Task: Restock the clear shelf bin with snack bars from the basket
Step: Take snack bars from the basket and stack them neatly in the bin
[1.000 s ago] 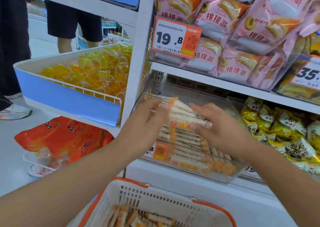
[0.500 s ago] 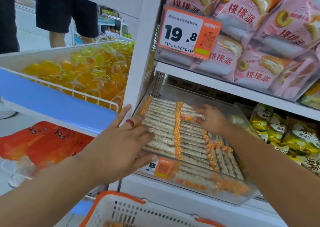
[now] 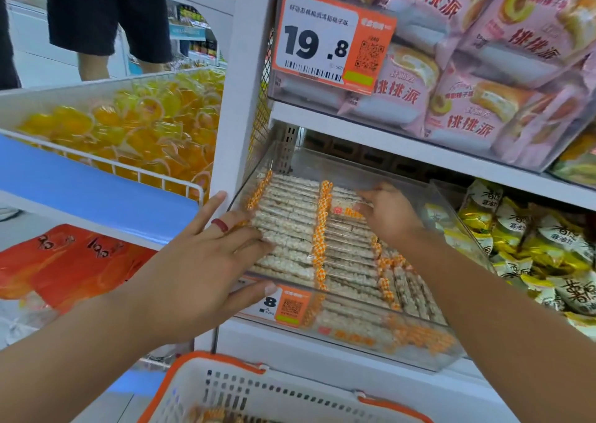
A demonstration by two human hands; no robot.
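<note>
1. The left hand (image 3: 196, 261), grip spread flat, presses the pale puffed-rice snack bars in clear orange-trimmed wrappers (image 3: 290, 229) inside the clear plastic shelf bin (image 3: 354, 342); uneven pressure could buckle rows.
2. The right hand (image 3: 387, 213), at two o'clock, grip curled on one bar, may dislodge neighbours.
3. The white orange-rimmed basket (image 3: 258, 393) sits at six o'clock.

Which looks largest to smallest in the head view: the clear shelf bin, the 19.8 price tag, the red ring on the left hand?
1. clear shelf bin, widest by far.
2. 19.8 price tag, much smaller than the bin.
3. red ring on the left hand, tiny.
All three differ plainly in apparent size, so nearness does not change the order.
</note>
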